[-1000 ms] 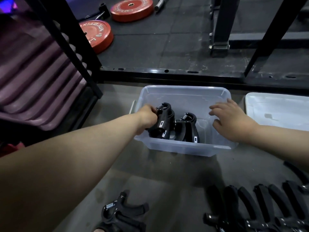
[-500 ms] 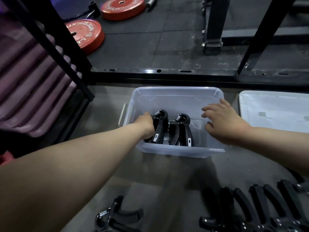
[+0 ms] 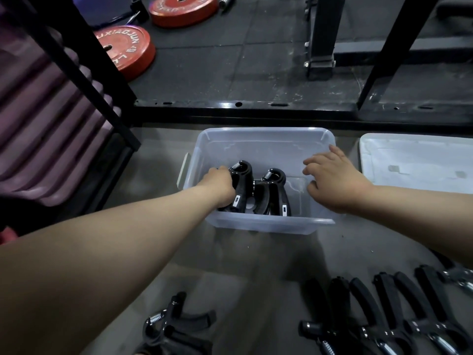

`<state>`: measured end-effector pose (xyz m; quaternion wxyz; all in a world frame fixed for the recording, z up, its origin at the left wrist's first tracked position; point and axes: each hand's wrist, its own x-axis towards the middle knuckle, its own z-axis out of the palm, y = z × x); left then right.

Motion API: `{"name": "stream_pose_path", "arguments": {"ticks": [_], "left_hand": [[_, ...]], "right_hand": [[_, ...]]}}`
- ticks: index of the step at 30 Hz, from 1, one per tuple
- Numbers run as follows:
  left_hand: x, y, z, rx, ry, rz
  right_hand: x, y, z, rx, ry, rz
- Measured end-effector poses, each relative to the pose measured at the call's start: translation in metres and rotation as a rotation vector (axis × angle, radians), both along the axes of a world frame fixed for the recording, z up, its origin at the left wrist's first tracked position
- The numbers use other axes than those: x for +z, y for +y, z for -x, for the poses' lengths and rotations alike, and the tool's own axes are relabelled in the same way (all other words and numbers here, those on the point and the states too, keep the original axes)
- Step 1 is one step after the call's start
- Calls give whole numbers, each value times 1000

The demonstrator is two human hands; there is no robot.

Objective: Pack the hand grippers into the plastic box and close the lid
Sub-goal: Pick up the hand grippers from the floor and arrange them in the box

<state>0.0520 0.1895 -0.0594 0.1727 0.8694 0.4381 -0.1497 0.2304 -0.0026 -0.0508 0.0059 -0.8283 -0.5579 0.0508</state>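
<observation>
Left hand (image 3: 219, 186) is curled round a black spring-loaded hand gripper (image 3: 242, 185), held upright inside the translucent rectangular plastic box (image 3: 263, 140). A second black gripper (image 3: 277, 194) stands just beside it in the box. Right hand (image 3: 335, 183), fingers loosely spread and holding nothing, lies over the box's right wall. The white flat plastic lid (image 3: 414, 162) lies right of the box. A row of black grippers (image 3: 384, 313) lies on the grey floor (image 3: 256, 262) nearer the person.

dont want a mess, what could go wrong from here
1. The left hand grips a hand gripper stood upright beside a second gripper in the plastic box; let go, both might tip over.
2. Many loose grippers wait on the floor; packed upright, they may stop the lid closing.
</observation>
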Motion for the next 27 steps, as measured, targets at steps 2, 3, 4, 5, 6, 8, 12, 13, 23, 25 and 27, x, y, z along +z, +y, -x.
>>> {"name": "stream_pose_path", "arguments": {"ticks": [2, 3, 4, 5, 6, 8, 12, 13, 23, 25, 27], "left_hand": [[7, -5, 1, -3, -74, -31], [12, -9, 2, -14, -103, -41], [16, -14, 3, -28, -131, -44], [20, -20, 6, -43, -166, -44], [23, -26, 9, -56, -207, -41], [27, -40, 19, -81, -294, -56], [30, -58, 48, -206, -491, -178], [29, -60, 56, -249, -544, -214], [1, -77, 167, -447, -366, -393], [-15, -84, 197, -456, -86, -188], [-31, -92, 224, -459, 184, -44]], "right_hand": [[2, 0, 0, 2, 3, 17], [3, 0, 0, 7, 0, 25], [4, -1, 0, 11, -1, 34], [5, -1, 0, 13, 4, 41], [5, -1, -1, 8, 15, 46], [7, -1, 0, -15, 49, 59], [13, -7, 10, -50, 93, 63], [14, -9, 14, -55, 102, 60], [19, -5, 64, 73, 120, -34], [20, -3, 67, 59, 123, -41], [20, -1, 71, 29, 142, -41]]}}
